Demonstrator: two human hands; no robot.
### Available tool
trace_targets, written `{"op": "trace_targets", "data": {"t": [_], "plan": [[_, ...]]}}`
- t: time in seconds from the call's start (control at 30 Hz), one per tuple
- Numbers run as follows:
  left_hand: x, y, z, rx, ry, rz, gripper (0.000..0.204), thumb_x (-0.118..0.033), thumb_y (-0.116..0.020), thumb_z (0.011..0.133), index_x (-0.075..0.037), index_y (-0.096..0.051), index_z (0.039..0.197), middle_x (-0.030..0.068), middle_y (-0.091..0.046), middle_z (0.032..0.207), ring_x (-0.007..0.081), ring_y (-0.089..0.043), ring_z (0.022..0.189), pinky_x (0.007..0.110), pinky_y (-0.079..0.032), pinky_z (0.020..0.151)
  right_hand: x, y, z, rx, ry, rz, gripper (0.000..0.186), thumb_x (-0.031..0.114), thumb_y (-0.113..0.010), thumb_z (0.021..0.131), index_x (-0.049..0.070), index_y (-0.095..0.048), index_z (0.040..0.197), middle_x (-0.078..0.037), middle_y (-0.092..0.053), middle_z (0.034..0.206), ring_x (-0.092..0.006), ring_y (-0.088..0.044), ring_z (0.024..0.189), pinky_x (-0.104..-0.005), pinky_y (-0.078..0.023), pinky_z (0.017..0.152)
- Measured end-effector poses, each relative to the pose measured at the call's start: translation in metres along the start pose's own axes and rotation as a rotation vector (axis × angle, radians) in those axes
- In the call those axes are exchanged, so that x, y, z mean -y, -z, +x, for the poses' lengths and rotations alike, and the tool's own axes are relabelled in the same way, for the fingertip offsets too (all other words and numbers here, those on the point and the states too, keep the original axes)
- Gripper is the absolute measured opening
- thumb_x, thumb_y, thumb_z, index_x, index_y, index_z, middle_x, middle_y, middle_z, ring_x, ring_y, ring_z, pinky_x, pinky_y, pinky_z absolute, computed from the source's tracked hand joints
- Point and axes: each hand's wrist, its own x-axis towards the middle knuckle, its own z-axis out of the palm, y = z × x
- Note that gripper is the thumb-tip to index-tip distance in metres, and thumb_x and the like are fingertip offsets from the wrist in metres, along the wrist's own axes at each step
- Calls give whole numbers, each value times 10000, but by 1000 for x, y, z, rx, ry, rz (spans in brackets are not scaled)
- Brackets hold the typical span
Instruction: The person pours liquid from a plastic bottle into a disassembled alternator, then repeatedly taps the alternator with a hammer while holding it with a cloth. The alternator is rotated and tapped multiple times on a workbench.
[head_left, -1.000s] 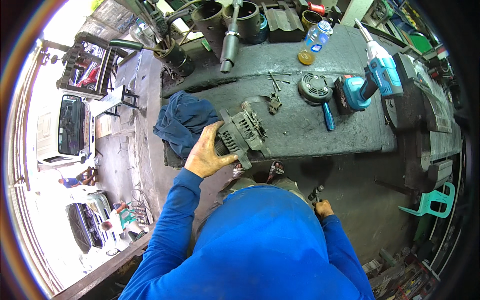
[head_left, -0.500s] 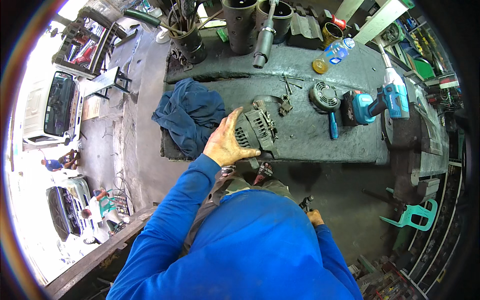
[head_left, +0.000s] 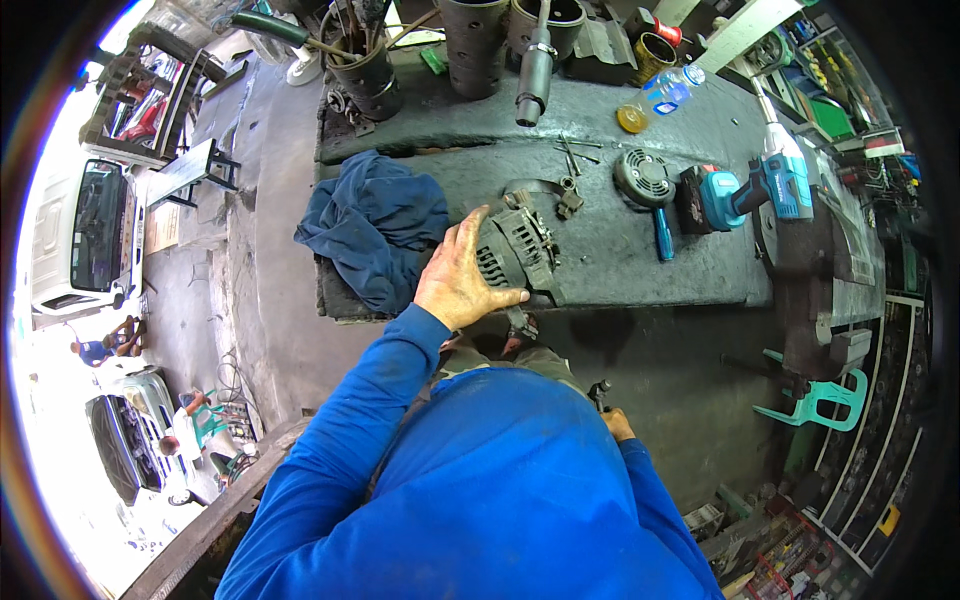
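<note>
The alternator (head_left: pixel 518 250) is lying at the near edge of the bench (head_left: pixel 640 287), its axis running roughly left to right and slanting a little away from you, its end with the fittings facing right. Your left hand (head_left: pixel 458 275) is gripping the left end, fingers spreading wide toward the far side, thumb reaching along the near side. Your right hand (head_left: pixel 619 425) is staying off the bench by your right hip, clasping a tool (head_left: pixel 600 393) that your body is partly hiding. The bench's edge is running just below your left thumb. The cloth (head_left: pixel 375 220) is bordering you on the left; a metal fitting (head_left: pixel 568 203) is lying just beyond the alternator. Rightward, bench top is stretching to the screwdriver (head_left: pixel 664 235).
</note>
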Motion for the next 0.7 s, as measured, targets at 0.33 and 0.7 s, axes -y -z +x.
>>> {"op": "trace_targets", "data": {"t": [0.33, 0.7], "plan": [[3, -2, -1, 2, -13, -15, 1303, -442, -1030, 647, -18, -315, 1651, 272, -485, 1579, 422, -486, 1484, 463, -420, 1250, -12, -10, 10, -12, 94, -22, 407, 293, -673, 974, -100, -764, 1034, -323, -772, 960, -414, -787, 849, -481, -620, 769], [-21, 14, -5, -17, -24, 261, 1243, -473, -999, 658, -31, -376, 1637, 286, -436, 1618, 467, -415, 1520, 507, -363, 1281, 13, 2, -3, 14, 49, 70, 335, 241, -728, 970, -93, -744, 994, -203, -740, 804, -315, -714, 650, -468, -554, 591]]}}
